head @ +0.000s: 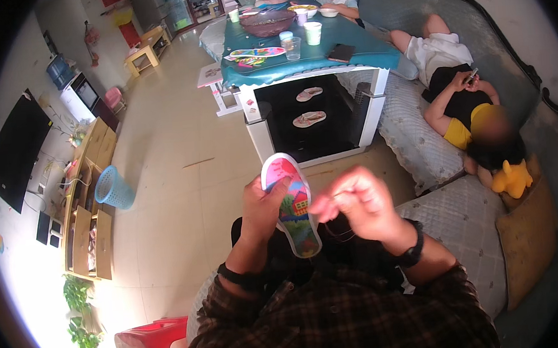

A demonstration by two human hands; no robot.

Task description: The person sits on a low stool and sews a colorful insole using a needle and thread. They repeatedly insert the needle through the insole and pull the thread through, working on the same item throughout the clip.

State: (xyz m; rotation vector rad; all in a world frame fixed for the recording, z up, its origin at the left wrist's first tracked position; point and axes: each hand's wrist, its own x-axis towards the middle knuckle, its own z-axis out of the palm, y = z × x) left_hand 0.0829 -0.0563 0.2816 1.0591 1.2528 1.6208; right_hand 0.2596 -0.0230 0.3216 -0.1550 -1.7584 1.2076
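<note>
My left hand (261, 208) grips a shoe insole (296, 221) by its left edge, the thumb lying on its face. The insole is upright, white-rimmed, with a colourful embroidered picture that includes a red and yellow house. Just right of it, my right hand (358, 202) is raised with thumb and forefinger pinched together, somewhat blurred. A thin dark thread hangs below this hand; whether a needle is between the fingertips cannot be made out. A second patterned insole (258, 52) lies on the table, beside a bundle of coloured threads (251, 62).
Ahead stands a table with a green cover (320, 64), bearing a bowl (268, 23), cups and a phone (341, 52). One person lies on the sofa (402, 131) at right; another sits behind the table. A red plastic stool (150, 345) and blue basket (115, 188) stand left.
</note>
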